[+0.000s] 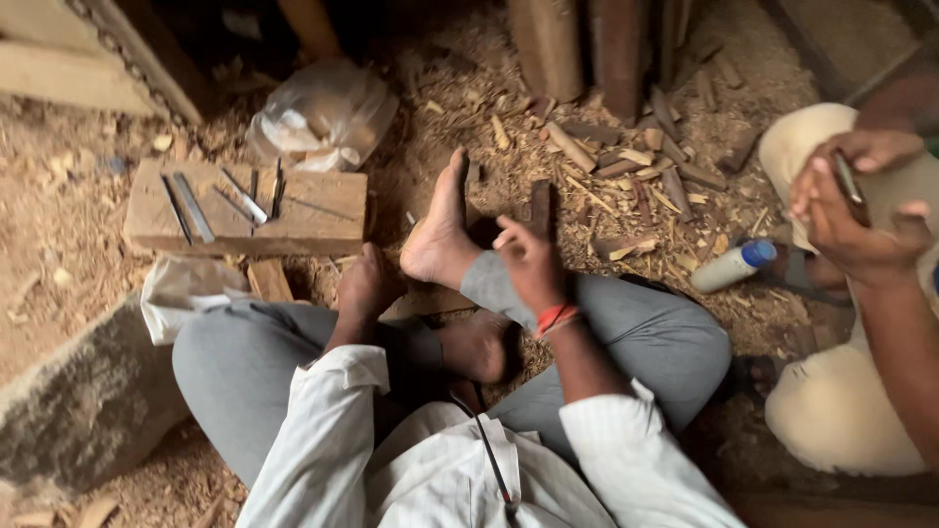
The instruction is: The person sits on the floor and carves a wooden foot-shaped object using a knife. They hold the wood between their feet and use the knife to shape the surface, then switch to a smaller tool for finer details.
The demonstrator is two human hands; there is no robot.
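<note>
We hold a dark, narrow piece of wood (540, 207) upright with our right hand (528, 259), the fingers (509, 235) curled against its near side, though we cannot tell how tightly they close on it. It stands on the floor just beyond those fingers, beside our bare foot (440, 230), which lies stretched out to their left. Our left hand (364, 284) rests low on a flat piece of wood (430, 301) under the foot; its fingers are bent down and mostly hidden, so we cannot tell whether they grip anything.

Further left of the fingers lies a plank (245, 207) carrying several thin metal tools (210, 203), laid side by side and untouched. Beyond it sits a crumpled clear plastic bag (323, 112). To the right of the fingers, wood chips (626, 166) and shavings cover the floor thickly, and a white bottle with a blue cap (734, 264) lies among them.

Judging by the chips, much cutting is already done; the dark piece shows no finished shape we can make out, so shaping seems left.

At far right another person's hands (851, 200) hold a small object.
</note>
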